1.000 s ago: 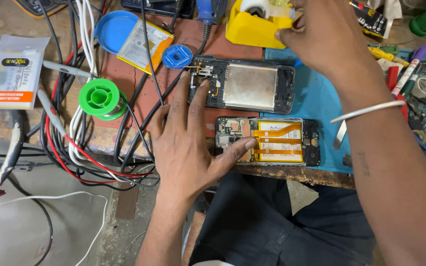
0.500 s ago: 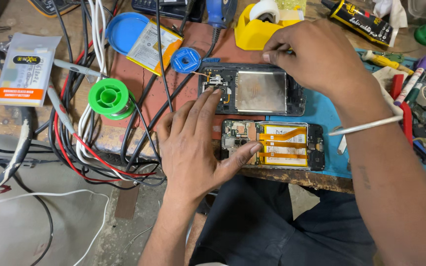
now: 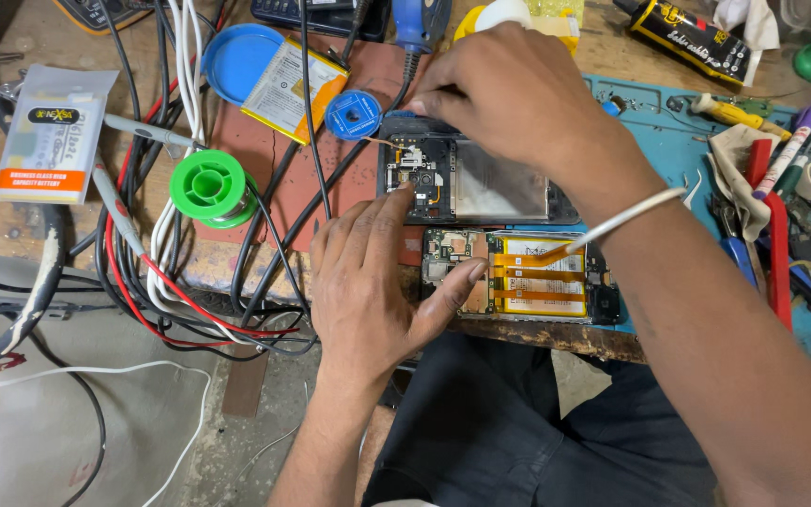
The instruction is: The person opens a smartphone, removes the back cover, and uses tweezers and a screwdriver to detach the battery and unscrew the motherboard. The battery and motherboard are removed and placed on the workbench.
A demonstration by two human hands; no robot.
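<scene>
2 opened phones (image 3: pixel 481 178), left hand (image 3: pixel 368 282) flat on both, right hand (image 3: pixel 509 89) pinching the upper one's top edge

Single view, head cam. Looks steeply down from above the person's chest onto the near edge of the counter (image 3: pixel 237 268). Close range. Landmark: opened phone (image 3: pixel 476 178), slightly right of frame centre, upper half. Left hand (image 3: pixel 368 282) comes in from below it, right hand (image 3: pixel 509 89) and forearm from the lower right across it. Above the phone the counter's far part is cut by the frame top; below it, lap and floor fill the bottom. No second view, no overlap.
</scene>
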